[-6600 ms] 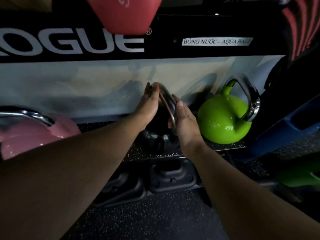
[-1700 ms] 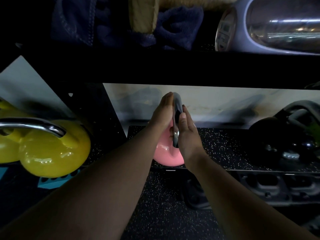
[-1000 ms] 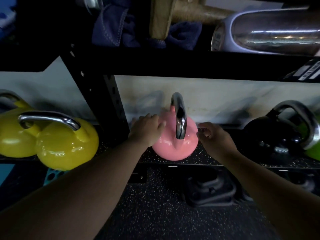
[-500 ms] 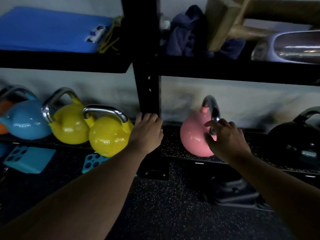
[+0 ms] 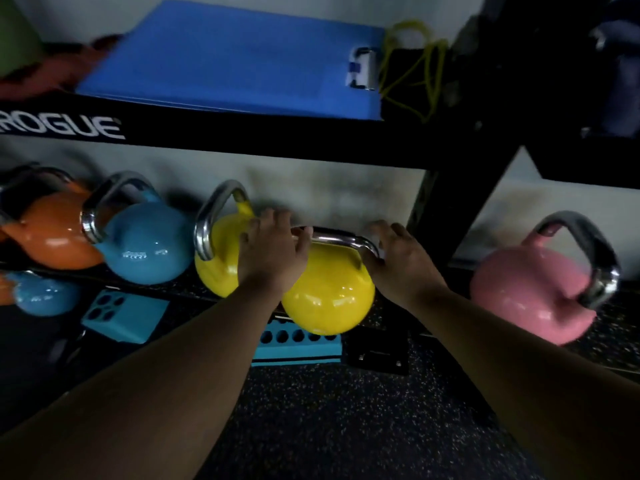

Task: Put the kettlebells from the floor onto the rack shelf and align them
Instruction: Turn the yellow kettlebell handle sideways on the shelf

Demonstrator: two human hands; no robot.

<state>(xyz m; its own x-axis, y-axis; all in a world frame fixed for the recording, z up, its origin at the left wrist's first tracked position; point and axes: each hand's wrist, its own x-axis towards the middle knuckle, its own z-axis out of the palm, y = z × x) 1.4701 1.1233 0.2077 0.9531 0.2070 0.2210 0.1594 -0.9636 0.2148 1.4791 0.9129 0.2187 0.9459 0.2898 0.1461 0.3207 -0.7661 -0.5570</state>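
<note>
A yellow kettlebell (image 5: 329,299) with a steel handle stands at the front edge of the low rack shelf (image 5: 609,327). My left hand (image 5: 270,254) rests on the left end of its handle, and my right hand (image 5: 401,258) wraps the right end. A second yellow kettlebell (image 5: 218,258) stands just behind and to the left. Farther left are a blue kettlebell (image 5: 145,247) and an orange kettlebell (image 5: 52,237). A pink kettlebell (image 5: 530,292) stands on the shelf to the right of the black upright post (image 5: 446,202).
A blue mat (image 5: 225,57) and a yellow cord (image 5: 415,64) lie on the upper shelf. Teal foam blocks (image 5: 298,344) and a small blue kettlebell (image 5: 45,296) sit on the speckled rubber floor (image 5: 329,427) under the shelf.
My view swung left from the pink kettlebell. Both hands let go of it, moved left past the post and came onto the handle of the front yellow kettlebell.
</note>
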